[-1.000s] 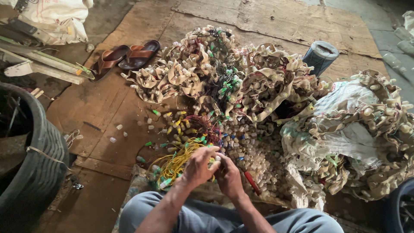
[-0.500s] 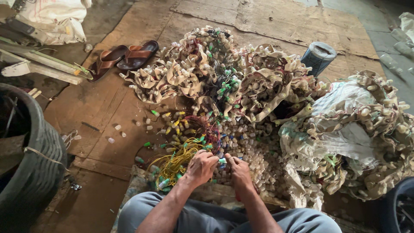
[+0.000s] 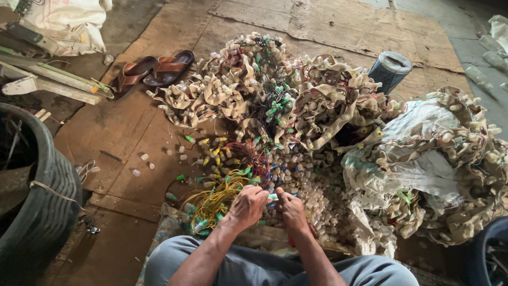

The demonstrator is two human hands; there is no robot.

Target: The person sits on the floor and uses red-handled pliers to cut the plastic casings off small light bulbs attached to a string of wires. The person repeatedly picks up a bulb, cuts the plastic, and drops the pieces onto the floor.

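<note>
Nearest the camera, the person sits on the floor with grey-trousered knees apart, so both forearms reach straight down to the work between them. The left hand [image 3: 247, 205] and right hand [image 3: 290, 207] meet fingertip to fingertip, each grip clenched on one end of a small pale-green capped piece [image 3: 272, 197], held just above the pile, probably so it can be pulled or twisted. Just beside the left hand lies a tangle of yellow wires [image 3: 214, 198] with green caps. Just beyond the hands, loose caps [image 3: 312, 182] are heaped. Farther off lies a mound of tan strips studded with caps [image 3: 264, 98], with a white sack [image 3: 418, 159] to its right. Beyond that, brown sandals [image 3: 153, 71] lie on the cardboard [image 3: 338, 21] near its far left corner.
</note>
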